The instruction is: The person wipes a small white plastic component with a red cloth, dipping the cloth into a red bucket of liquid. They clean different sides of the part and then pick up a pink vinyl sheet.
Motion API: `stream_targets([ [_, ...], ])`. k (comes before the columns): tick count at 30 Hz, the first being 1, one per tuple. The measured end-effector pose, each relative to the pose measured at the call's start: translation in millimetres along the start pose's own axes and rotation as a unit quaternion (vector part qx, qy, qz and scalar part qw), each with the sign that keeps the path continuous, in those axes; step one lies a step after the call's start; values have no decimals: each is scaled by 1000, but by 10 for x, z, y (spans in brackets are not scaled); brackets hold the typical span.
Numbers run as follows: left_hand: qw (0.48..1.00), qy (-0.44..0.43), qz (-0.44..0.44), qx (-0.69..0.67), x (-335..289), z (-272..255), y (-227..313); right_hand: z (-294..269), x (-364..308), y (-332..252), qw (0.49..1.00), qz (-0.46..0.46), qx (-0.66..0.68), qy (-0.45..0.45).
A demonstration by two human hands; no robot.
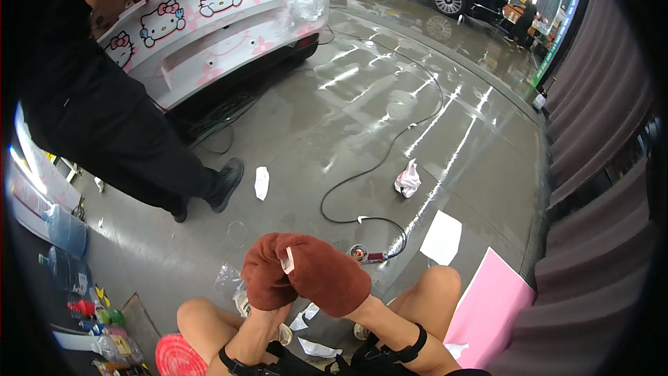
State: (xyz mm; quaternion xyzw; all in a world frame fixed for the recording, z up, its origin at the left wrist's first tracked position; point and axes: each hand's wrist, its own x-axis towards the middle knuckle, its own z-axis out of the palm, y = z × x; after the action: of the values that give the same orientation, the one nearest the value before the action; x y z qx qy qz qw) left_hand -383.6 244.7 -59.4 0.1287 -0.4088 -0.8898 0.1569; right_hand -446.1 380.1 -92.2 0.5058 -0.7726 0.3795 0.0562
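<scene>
Both hands are wrapped inside a rust-brown towel, the left hand and right hand hidden by the cloth, so whether their fingers are clenched or loose cannot be told; the towel is held up above the person's bare knees, over scraps of white paper on the grey floor. Just beyond it lies a small tool on a black cable, with a crumpled pink rag, a white sheet and a pink sheet to the right. Farther off, another person in black leans on a white car bumper with cartoon-cat decals.
</scene>
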Motion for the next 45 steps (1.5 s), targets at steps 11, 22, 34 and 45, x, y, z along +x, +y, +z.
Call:
stream_targets([
  [11, 968, 9, 119, 220, 22, -148, 24, -382, 432, -355, 996, 10, 90, -8],
  [22, 750, -35, 206, 628, 26, 92, -8, -300, 340, -263, 992, 101, 46, 61],
  [34, 736, 22, 207, 645, 28, -121, -118, -119, 317, -152, 987, -6, 133, 90],
  [45, 997, 5, 45, 66, -32, -68, -199, -133, 269, -203, 997, 65, -2, 38],
])
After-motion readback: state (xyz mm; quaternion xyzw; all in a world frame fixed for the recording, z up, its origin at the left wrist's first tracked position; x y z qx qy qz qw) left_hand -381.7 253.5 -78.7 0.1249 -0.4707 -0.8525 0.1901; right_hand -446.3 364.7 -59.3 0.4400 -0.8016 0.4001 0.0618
